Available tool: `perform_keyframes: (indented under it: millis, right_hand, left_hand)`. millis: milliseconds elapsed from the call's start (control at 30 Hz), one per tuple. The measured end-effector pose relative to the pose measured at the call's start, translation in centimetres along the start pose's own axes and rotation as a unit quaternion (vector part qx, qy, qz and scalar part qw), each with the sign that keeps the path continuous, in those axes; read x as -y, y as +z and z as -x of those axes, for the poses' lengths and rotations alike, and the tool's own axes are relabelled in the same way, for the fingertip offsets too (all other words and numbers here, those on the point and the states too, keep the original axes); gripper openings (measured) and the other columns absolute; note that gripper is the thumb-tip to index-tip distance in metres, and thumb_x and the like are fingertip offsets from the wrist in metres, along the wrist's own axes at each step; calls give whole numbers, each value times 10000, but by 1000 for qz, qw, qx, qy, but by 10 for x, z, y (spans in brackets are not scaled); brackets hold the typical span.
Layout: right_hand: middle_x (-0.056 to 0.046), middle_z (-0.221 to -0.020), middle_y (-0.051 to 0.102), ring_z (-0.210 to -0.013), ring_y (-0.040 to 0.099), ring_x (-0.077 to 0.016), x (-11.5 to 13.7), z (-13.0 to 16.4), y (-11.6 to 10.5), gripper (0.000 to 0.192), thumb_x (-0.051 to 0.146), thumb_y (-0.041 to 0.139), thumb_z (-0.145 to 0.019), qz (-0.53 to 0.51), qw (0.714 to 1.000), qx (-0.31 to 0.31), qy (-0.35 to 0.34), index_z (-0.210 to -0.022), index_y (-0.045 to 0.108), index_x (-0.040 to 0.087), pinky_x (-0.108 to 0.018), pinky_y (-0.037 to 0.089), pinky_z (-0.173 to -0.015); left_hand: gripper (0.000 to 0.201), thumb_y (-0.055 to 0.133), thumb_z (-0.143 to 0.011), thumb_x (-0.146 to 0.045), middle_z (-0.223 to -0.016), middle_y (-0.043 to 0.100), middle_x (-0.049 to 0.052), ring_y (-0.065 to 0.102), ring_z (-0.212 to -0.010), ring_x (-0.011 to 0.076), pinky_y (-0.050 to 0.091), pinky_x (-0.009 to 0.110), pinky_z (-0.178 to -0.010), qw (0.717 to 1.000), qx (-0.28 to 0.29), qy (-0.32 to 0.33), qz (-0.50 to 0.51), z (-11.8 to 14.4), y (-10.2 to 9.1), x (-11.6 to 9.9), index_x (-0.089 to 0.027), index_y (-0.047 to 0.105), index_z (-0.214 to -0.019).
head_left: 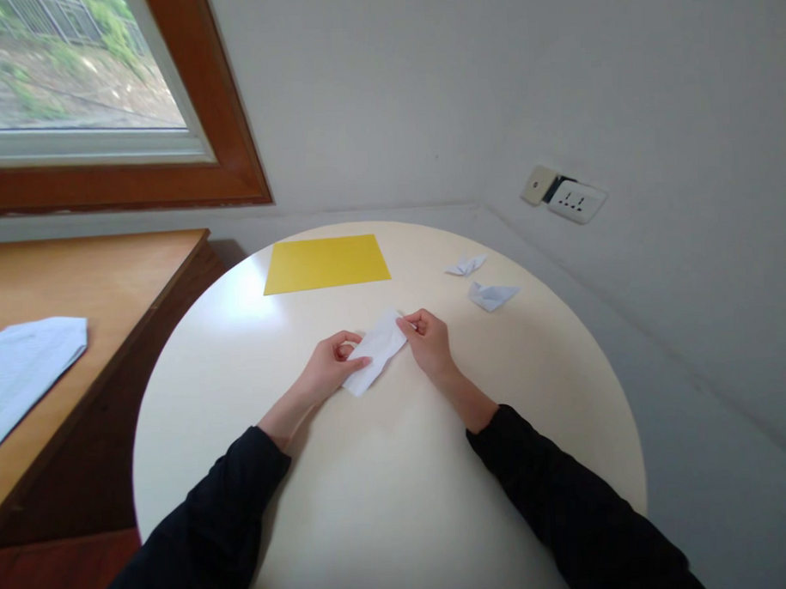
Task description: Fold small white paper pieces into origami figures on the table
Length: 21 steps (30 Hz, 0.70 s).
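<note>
— White paper (pixel 377 353), folded into a long strip, lies slantwise at the middle of the round table (pixel 387 501). Both hands are on it.

— How are they gripping?

— Left hand (pixel 329 370) is at the near, lower end, fingers curled, thumb laid over the top of the strip, so it is pinching that end. Right hand (pixel 428 340) pinches the far, upper end between thumb and fingertips. Neither hand is spread flat.

— Is the strip lifted?

— I cannot tell for sure; it looks to rest on the tabletop or only just above it.

— What could go wrong from here?

— My guess: with only the two ends held, the middle is free. If one hand pulls harder, the layers could slide out of line and a crease would land crooked. A sharp tug might tear thin paper along a fold.

— Anything around it?

— Beyond the hands, a yellow sheet (pixel 326 263) lies flat near the far edge. To the right of it sit two small folded white pieces (pixel 493 295), well apart from the hands. A wooden desk (pixel 76 288) stands left of the table with white printed paper (pixel 22 368) on it, under a window (pixel 69 74). A wall socket (pixel 574 200) is at the right.
</note>
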State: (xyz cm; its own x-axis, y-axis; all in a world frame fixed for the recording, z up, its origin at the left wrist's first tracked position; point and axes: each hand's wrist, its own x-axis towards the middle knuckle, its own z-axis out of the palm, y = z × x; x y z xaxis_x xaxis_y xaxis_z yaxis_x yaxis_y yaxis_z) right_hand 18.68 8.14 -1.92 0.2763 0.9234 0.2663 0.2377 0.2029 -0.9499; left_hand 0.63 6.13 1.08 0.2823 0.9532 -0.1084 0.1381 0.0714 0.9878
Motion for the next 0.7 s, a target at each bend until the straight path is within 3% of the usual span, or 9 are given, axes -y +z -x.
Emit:
perform_keyframes:
  millis: [100, 200, 267, 400, 500, 633, 700]
  right_hand:
    - [12, -604, 546, -543, 461, -124, -2, -3, -9, 174, 344, 567, -730, 77, 997, -14, -27, -661, 538, 187, -250, 355, -525]
    - [39, -572, 516, -537, 472, -124, -2, -3, -13, 101, 290, 562, -735, 151, 988, 20, -24, -703, 543, 196, -240, 338, -524]
    - [57, -554, 496, -527, 475, -124, 0, -2, -13, 52, 248, 560, -734, 198, 979, 52, -11, -767, 556, 208, -232, 318, -516]
    - [49, -589, 510, -543, 484, -130, 4, 0, -11, 111, 202, 558, -742, 288, 955, 73, -16, -850, 568, 228, -232, 291, -511]
    - [37, -596, 518, -547, 487, -138, 5, 1, -9, 148, 192, 563, -751, 331, 940, 81, -36, -894, 570, 231, -242, 293, -515]
    - [2, -670, 577, -623, 528, -168, 5, 1, -9, 202, 189, 564, -769, 371, 923, 88, -61, -968, 567, 224, -263, 360, -577]
    - [-51, -800, 622, -767, 559, -209, 7, 2, -10, 219, 165, 558, -768, 387, 914, 80, -96, -984, 576, 198, -303, 410, -675]
  left_hand:
    - [308, 689, -612, -331, -492, 468, -81, 423, -416, 81, 284, 191, -416, 997, -25, 34, -57, -1, -2, 6, -164, 556, -833]
    - [184, 606, -697, -282, -579, 517, -43, 494, -510, 122, 373, 233, -484, 982, -85, 72, -155, -2, -5, 12, -182, 561, -845]
    - [116, 564, -719, -200, -691, 579, 6, 547, -650, 168, 437, 301, -612, 948, -126, 121, -266, -2, -7, 14, -184, 578, -833]
    - [239, 514, -740, -91, -1063, 595, 114, 523, -991, 275, 410, 474, -859, 840, -165, 238, -458, 5, -1, 11, -186, 619, -932]
    - [301, 439, -802, -77, -1248, 530, 142, 477, -1133, 286, 396, 500, -934, 798, -112, 302, -509, 8, 10, 13, -175, 604, -1034]
    - [345, 339, -856, -84, -1262, 545, 176, 506, -1161, 239, 423, 418, -975, 783, 31, 314, -536, 7, 22, 23, -102, 564, -1118]
    - [373, 320, -869, -92, -1273, 542, 186, 479, -1213, 231, 403, 403, -1005, 781, 56, 301, -545, 7, 26, 28, -79, 533, -1174]
